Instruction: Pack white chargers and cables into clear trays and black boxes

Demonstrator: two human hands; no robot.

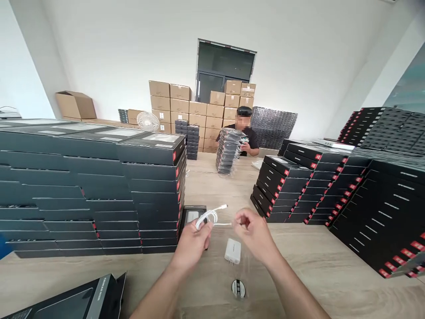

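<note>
My left hand (pixel 193 244) is closed around a looped white charging cable (pixel 211 214), one plug sticking out toward the upper right. The cable's other end runs across to my right hand (pixel 254 232), whose thumb and forefinger pinch it; the tip is hidden and slightly blurred. Below and between the hands, a white power adapter (pixel 233 251) lies on the table (pixel 215 266) with its prongs toward me. Nearer still is a round black-and-white disc (pixel 238 289), with clear plastic film around it. Behind my left hand sits a small black box (pixel 195 208), partly covered.
Black boxes (pixel 152 181) are stacked high on the left, and more black boxes (pixel 288 181) on the right. A black package (pixel 76 301) lies front left. Across the table a person (pixel 250 137) is behind a wrapped stack (pixel 228 150). Cartons (pixel 199 108) and a fan (pixel 148 121) stand farther back.
</note>
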